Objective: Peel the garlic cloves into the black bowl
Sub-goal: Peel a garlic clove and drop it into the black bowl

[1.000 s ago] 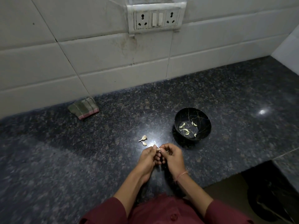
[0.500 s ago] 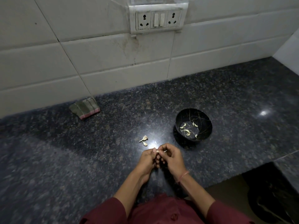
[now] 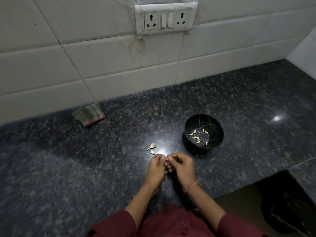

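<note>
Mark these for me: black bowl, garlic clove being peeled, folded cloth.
black bowl (image 3: 216,134): head view, bare inner wall on its right side.
garlic clove (image 3: 167,158): head view, the pale end that shows.
folded cloth (image 3: 88,114): head view, middle of its top face.

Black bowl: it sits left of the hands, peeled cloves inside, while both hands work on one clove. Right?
Not left: the head view shows the black bowl right of the hands. Inside lie peeled cloves, and the left hand and right hand both work on one clove.
</note>
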